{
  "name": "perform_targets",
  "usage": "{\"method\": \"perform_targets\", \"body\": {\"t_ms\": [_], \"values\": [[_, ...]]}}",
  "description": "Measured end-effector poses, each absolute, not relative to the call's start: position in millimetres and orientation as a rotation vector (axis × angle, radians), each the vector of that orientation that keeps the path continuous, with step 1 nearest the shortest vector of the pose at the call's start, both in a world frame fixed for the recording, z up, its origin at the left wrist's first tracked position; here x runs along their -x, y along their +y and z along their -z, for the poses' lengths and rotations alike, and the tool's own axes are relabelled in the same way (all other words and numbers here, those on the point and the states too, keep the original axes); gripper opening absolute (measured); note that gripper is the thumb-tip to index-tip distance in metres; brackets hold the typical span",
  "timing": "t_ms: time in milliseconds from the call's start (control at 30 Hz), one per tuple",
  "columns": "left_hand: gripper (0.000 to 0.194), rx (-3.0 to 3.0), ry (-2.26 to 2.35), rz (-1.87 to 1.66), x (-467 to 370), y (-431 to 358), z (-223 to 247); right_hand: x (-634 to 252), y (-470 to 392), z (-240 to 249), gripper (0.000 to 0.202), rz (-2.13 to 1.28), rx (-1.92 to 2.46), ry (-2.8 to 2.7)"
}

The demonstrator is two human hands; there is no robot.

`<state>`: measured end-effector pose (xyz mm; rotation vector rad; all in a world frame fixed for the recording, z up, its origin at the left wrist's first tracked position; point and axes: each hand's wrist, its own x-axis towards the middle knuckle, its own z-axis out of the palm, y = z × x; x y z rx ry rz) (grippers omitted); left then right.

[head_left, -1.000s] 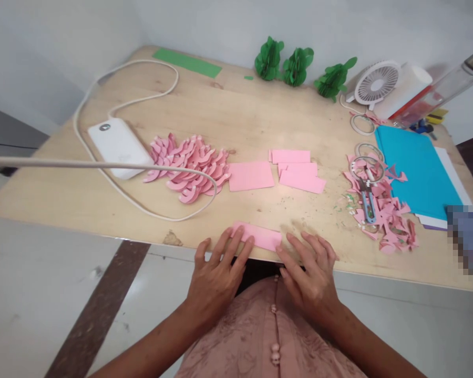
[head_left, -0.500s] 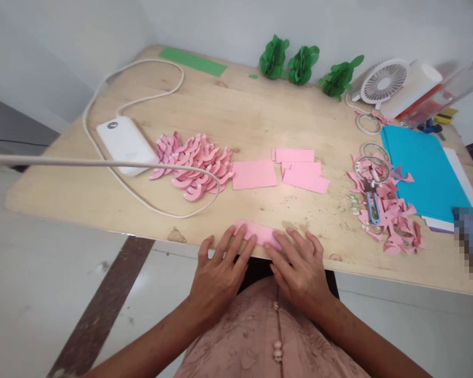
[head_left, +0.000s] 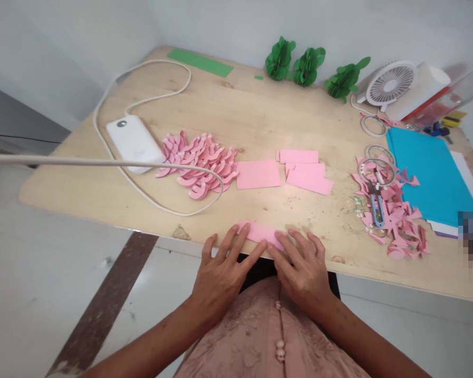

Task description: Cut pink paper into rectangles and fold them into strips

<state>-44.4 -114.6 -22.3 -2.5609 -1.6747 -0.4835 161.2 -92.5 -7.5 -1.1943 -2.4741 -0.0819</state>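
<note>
A folded strip of pink paper (head_left: 261, 232) lies flat at the table's near edge. Spread fingers of my left hand (head_left: 223, 265) press on its left part. My right hand (head_left: 302, 262) rests with its fingers apart on the right part. The two thumbs almost meet at the strip's near edge. Beyond it lie a wider pink sheet (head_left: 258, 174) and several narrow pink strips (head_left: 305, 170). Left of these is a heap of curved pink paper pieces (head_left: 203, 163).
A white power bank (head_left: 134, 142) with a looping cable stands left. Green paper shapes (head_left: 279, 59) and a white fan (head_left: 392, 84) line the back. On the right are pink scraps (head_left: 404, 226), blue-handled snips (head_left: 377, 207), tape rolls (head_left: 373, 126) and blue sheets (head_left: 429, 173).
My left thumb has slid right along the strip's near edge, closer to the right thumb. The whole view has shifted slightly; the strip stays in place.
</note>
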Motion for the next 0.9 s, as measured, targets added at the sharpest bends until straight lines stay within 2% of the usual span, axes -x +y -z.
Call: {"method": "perform_targets", "body": {"t_ms": [600, 900], "values": [[0.046, 2.448, -1.750, 0.413, 84, -110, 16, -161, -92, 8, 0.031, 0.087, 1.193, -2.462], [0.053, 2.501, -1.755, 0.516, 66, -115, 13, -161, -92, 8, 0.032, 0.075, 1.178, -2.462]]}}
